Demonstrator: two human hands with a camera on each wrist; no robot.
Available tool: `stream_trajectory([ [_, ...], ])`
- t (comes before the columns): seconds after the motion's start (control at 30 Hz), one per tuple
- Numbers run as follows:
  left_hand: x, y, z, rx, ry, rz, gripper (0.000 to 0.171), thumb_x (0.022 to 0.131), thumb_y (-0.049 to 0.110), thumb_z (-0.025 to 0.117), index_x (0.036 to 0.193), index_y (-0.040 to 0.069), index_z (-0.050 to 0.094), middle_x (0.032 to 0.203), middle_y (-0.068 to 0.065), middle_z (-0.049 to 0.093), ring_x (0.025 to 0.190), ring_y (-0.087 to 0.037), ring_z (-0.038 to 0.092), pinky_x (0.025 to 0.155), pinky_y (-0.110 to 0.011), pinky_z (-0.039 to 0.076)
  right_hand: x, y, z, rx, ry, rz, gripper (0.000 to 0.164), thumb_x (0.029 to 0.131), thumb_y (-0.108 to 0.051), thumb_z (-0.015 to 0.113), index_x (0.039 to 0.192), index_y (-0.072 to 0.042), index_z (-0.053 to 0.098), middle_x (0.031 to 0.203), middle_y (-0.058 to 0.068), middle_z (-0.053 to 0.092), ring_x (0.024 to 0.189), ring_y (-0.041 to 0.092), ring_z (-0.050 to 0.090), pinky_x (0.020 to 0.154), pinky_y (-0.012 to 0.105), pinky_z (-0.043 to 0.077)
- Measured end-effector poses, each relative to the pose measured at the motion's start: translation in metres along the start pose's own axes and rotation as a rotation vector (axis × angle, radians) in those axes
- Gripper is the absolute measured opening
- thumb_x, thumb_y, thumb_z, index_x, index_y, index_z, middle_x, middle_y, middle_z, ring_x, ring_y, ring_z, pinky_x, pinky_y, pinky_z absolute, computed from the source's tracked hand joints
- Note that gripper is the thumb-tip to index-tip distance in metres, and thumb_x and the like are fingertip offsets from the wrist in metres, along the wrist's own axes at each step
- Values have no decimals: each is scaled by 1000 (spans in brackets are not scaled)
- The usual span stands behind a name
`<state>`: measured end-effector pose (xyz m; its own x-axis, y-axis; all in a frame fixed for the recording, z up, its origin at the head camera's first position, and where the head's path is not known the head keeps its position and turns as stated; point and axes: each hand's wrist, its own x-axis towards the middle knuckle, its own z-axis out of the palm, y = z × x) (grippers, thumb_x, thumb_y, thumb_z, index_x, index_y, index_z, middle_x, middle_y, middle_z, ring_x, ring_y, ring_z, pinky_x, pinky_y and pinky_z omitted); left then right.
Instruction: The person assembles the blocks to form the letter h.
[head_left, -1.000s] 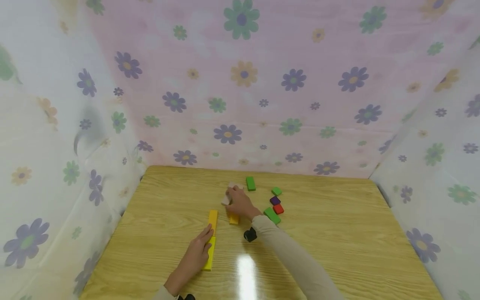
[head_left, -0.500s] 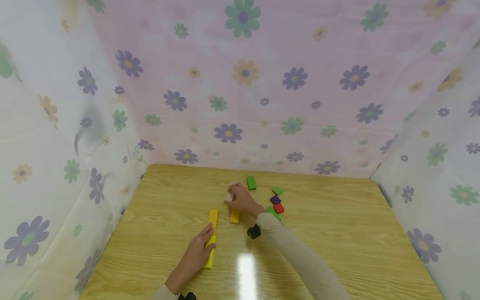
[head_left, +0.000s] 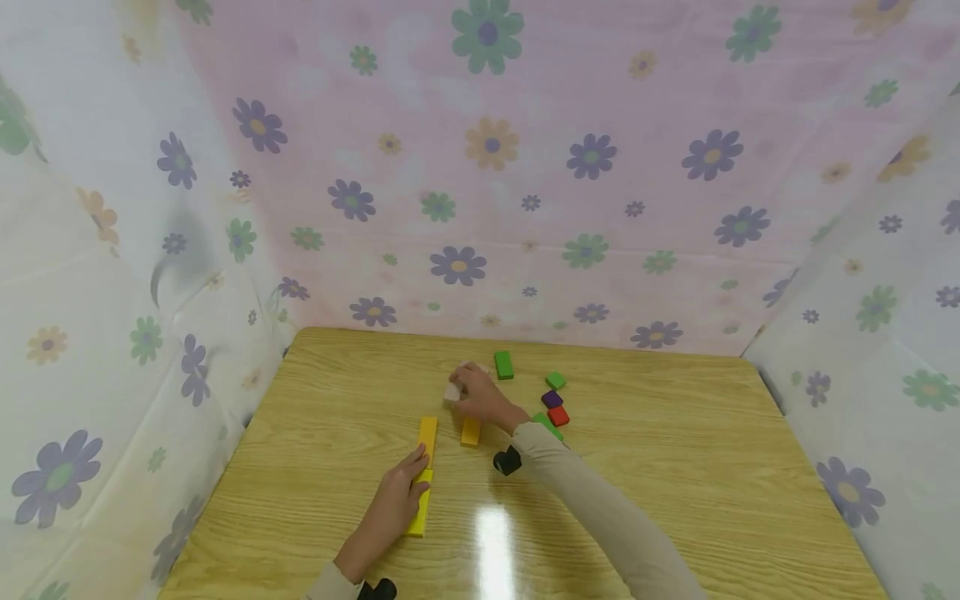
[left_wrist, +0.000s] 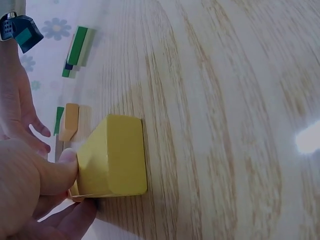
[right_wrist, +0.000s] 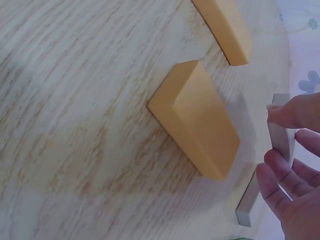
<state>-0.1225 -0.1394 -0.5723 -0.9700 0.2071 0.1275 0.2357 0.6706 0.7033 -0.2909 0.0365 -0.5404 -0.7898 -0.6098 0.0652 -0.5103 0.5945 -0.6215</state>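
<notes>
In the head view my left hand [head_left: 393,500] lies over a long yellow block [head_left: 420,518] that stands end to end with an orange block [head_left: 428,431]. The left wrist view shows thumb and fingers pinching the yellow block [left_wrist: 125,155] from both sides, close to where the two meet. Farther forward, my right hand [head_left: 486,398] holds a pale wooden block [head_left: 452,393]. Seen from the right wrist, thumb and fingers pinch this pale block [right_wrist: 281,132] above the table. A second pale block [right_wrist: 248,200] lies beside the fingertips, its far part hidden by them.
A separate orange block [head_left: 471,432] lies just in front of the right hand. To the right are a green block [head_left: 504,365], a small green one [head_left: 555,380], a purple one [head_left: 552,399], a red one [head_left: 558,416] and another green block [head_left: 548,425] partly behind the sleeve. Flowered cloth encloses the table.
My right hand has shifted slightly right, then slightly back left, with the pale block in its fingers. The left hand stays on the yellow block almost unmoved.
</notes>
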Motion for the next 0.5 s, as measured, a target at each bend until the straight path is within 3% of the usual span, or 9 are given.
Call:
stream_trajectory([
  [0.23,0,0,0,-27,15,-9,41,85,-6,64,124,-14,54,138,-25,45,125,-38,45,94,-44,46,5,-7,-2,20,-37,19,37,87,-8,67,122,-2,56,121,12,49,94,18,54,78,28,50],
  [0.5,0,3,-1,-35,6,-25,41,86,-7,63,125,-14,53,139,-25,44,125,-38,45,94,-44,45,8,-13,3,-8,-66,-20,34,87,-7,66,119,-1,57,119,13,49,91,19,55,77,28,51],
])
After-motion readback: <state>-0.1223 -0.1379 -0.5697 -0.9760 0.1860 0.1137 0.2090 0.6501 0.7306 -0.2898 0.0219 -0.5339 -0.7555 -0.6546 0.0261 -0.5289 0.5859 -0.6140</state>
